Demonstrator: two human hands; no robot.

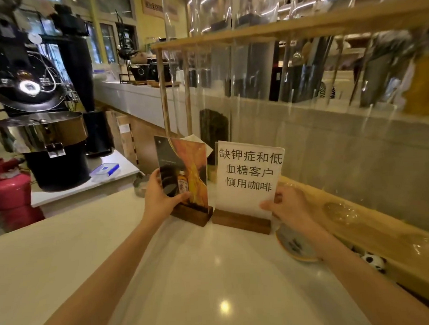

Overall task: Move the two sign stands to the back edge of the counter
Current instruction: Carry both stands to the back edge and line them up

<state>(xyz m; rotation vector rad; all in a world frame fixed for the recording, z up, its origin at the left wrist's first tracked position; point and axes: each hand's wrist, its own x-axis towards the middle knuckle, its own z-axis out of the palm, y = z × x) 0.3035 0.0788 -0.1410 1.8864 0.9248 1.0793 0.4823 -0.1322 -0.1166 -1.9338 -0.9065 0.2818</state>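
Note:
Two sign stands on dark wooden bases stand side by side at the far end of the white counter (pixel 189 274). The left sign stand (pixel 184 163) shows an orange and black picture with a bottle; my left hand (pixel 161 199) grips its lower left edge. The right sign stand (pixel 248 175) is a white sheet with black Chinese characters; my right hand (pixel 289 205) holds its lower right corner. Both bases rest on the counter, nearly touching each other.
A small patterned dish (pixel 296 247) lies right of the stands under my right wrist. A wooden ledge (pixel 374 234) with clear panels in a wooden frame (pixel 288 29) runs along the right. A black coffee roaster (pixel 42 115) and pink gas cylinder (pixel 10 188) stand left, beyond the counter.

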